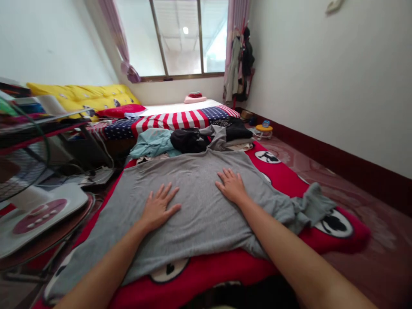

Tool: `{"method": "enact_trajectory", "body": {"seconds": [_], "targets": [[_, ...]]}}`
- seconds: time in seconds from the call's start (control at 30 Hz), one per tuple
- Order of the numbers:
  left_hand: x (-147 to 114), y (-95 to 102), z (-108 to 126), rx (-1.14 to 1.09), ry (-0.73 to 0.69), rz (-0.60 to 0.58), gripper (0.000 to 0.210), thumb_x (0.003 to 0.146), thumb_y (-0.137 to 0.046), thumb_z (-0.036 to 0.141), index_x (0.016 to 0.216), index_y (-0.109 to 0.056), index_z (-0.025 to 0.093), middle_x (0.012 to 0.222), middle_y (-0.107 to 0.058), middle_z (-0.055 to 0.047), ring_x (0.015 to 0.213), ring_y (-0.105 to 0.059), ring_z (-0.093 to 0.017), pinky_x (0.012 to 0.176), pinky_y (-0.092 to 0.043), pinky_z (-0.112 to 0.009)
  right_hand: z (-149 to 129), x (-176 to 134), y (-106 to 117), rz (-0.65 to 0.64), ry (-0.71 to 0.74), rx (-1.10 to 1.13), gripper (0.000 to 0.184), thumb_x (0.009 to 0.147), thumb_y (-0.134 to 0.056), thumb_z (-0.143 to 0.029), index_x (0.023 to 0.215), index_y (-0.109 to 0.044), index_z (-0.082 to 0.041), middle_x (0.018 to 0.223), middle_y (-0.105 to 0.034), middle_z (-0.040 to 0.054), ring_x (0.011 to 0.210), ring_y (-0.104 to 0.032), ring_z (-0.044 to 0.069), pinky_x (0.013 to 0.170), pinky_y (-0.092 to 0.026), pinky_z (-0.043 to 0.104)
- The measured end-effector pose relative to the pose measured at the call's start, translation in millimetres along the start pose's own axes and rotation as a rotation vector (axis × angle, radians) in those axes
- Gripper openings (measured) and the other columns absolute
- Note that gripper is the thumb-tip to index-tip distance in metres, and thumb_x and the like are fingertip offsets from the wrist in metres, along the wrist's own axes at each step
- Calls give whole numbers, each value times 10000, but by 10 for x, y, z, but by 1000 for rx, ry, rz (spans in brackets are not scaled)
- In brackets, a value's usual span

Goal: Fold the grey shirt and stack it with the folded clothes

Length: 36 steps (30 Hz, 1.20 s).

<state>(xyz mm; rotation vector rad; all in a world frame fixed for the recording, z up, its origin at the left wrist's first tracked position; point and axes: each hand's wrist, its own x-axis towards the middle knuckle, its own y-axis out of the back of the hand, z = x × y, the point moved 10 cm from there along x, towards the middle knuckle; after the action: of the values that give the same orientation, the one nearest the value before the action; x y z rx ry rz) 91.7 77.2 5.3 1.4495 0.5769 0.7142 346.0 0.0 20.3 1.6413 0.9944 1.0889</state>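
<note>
A grey T-shirt [199, 214] lies spread flat on a red cartoon-print blanket [283, 176]. My left hand [158, 207] rests palm down on the shirt's left middle, fingers spread. My right hand [232, 186] presses flat on the shirt further up and to the right, fingers apart. One sleeve [313, 206] is bunched at the right edge. Neither hand grips anything.
A pile of clothes, teal [151, 143], black [188, 140] and grey, sits beyond the shirt. Behind it is a flag-pattern bed [180, 120] with yellow pillows. A fan base [38, 214] and rack stand at left. A small yellow stool [264, 128] is near the right wall.
</note>
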Motion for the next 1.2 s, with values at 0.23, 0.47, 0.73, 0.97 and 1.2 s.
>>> {"method": "enact_trajectory", "body": {"seconds": [0.23,0.47,0.73,0.97,1.2], "targets": [[93,-31,-335,69,170,79,607,924,-242,528,1475,-315,284,1568,-256,-80,1431,-230,-328,1099,-244,-555,18,-41,83,-14,-35,152,524,895,-497,-446,1375,-482,-235,1529,-332,99,1423,-245,272,1136,-152,531],[-32,-92,-369,133,135,75,656,897,-219,504,1477,-318,213,1563,-259,-111,1428,-229,-342,1102,-247,-523,605,-736,729,-3,-148,985,385,830,-507,-425,1089,-652,-180,1087,-705,92,819,-710,200,710,-530,315],[-304,-97,-72,119,122,81,660,880,-297,512,1464,-344,208,1561,-258,-114,1432,-218,-343,1110,-222,-545,1882,-1989,1130,-48,-427,546,482,609,-621,-229,1089,-651,-188,986,-719,69,492,-553,104,456,-404,223],[-852,-166,229,3,-157,102,637,868,-420,537,1456,-335,305,1551,-259,-48,1422,-252,-327,1107,-263,-583,1563,-1989,979,140,-267,348,187,690,-594,-268,849,-682,-223,1456,-443,97,530,-547,93,717,-526,370],[-1398,58,431,-178,-381,41,682,786,-581,508,1418,-326,471,1495,-364,8,1348,-393,-330,1076,-329,-597,1983,-2248,1331,624,-539,1082,205,680,-650,-371,791,-576,-215,685,-677,14,488,-601,166,474,-515,291]]}}
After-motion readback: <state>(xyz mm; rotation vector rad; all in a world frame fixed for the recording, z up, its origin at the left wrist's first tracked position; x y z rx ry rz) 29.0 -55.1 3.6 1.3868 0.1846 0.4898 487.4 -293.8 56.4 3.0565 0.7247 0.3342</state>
